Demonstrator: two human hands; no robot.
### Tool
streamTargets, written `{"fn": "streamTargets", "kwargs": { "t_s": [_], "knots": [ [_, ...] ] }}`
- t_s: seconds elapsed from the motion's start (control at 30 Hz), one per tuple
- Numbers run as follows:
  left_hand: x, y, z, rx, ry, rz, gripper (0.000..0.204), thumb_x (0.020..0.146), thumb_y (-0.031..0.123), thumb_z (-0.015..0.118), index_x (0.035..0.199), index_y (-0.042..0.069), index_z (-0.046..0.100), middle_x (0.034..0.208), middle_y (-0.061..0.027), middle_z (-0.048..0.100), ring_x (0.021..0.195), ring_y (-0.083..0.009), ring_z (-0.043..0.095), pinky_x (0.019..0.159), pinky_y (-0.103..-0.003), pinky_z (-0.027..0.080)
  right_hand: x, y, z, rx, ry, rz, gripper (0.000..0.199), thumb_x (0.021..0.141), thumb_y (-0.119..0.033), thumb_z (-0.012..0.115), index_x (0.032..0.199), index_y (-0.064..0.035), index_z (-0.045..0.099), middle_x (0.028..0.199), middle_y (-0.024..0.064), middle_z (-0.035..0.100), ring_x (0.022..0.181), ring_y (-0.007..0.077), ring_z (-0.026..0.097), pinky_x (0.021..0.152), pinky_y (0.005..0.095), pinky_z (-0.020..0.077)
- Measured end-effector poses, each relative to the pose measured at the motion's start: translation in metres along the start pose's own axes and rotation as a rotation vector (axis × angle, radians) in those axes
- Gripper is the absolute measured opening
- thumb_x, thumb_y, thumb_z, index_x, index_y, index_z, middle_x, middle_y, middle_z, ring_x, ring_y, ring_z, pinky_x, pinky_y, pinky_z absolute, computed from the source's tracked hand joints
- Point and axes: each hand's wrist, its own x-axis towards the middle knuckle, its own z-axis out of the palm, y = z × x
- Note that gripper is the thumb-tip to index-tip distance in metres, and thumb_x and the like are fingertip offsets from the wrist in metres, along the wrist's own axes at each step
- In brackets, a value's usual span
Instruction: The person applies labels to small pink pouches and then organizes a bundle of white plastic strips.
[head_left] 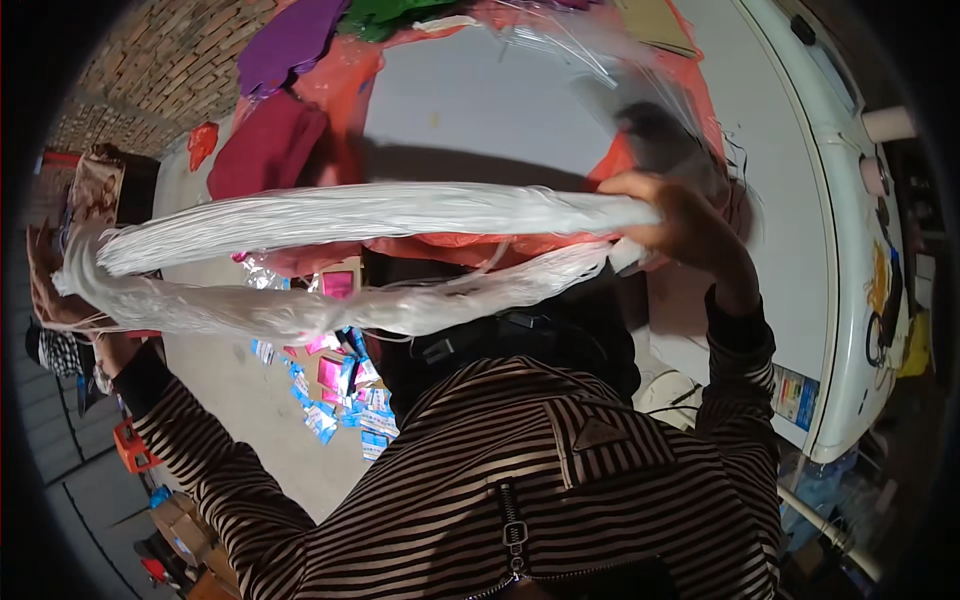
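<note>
- The white table (560,110) filled the upper middle of the view, a flat smooth top whose straight edges curved toward the rim.
- An orange plastic sheet (345,75) lay crinkled along the table's far and left sides, thin and glossy.
- The person's striped top (480,490) took up the lower part, a soft knit in narrow dark and pale bands, with a zip running down the middle.
- A long bundle of white string (400,210) stretched across the middle, between the two hands and above the table's near edge. It was made of many fine strands lying side by side, slightly shiny, looped into two runs: an upper run pulled nearly straight and a lower one sagging and looser, with stray threads hanging off it.
- A dark red cloth (265,145) lay folded near the table's left corner, matte and soft, with a purple cloth (290,40) beyond it.
- The right hand (685,225) was closed tight around the right end of the bundle, fingers wrapped over the strands.
- The left hand (55,285) held the left end, where the strands bent round it; the hand sat at the dark rim and its fingers were hard to make out.
- Small blue and pink packets (340,395) lay scattered on the grey floor below, flat and glossy.
</note>
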Motion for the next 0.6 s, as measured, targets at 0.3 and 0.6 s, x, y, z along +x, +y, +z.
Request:
{"fn": "streamTargets", "kwargs": {
  "t_s": [0.3, 0.6],
  "knots": [
    [-0.035, -0.037, -0.001, -0.303, 0.059, -0.354, 0.043, 0.094, 0.014, 0.053, 0.135, 0.0, 0.052, 0.123, -0.0158, 0.063, 0.109, -0.0252, 0.063, 0.094, -0.038, 0.052, -0.031, 0.019, -0.037, 0.133, 0.508, 0.008, 0.029, 0.084, -0.005, 0.061, 0.112, -0.0004, 0.064, 0.079, 0.0037, 0.06, 0.065, 0.0113, 0.055, 0.058, 0.0275, 0.0442],
    [-0.086, -0.054, 0.011, -0.273, 0.062, -0.646, 0.044, 0.09, 0.01, 0.059, 0.134, 0.006, 0.055, 0.117, -0.0114, 0.066, 0.106, -0.0217, 0.063, 0.091, -0.036, 0.051, -0.048, 0.022, -0.056, 1.122, 0.21, -0.37, 0.035, 0.097, -0.026, 0.052, 0.109, 0.0061, 0.059, 0.056, -0.0038, 0.043, 0.049, 0.0089, 0.041, 0.051, 0.0234, 0.0341]
  ]
}}
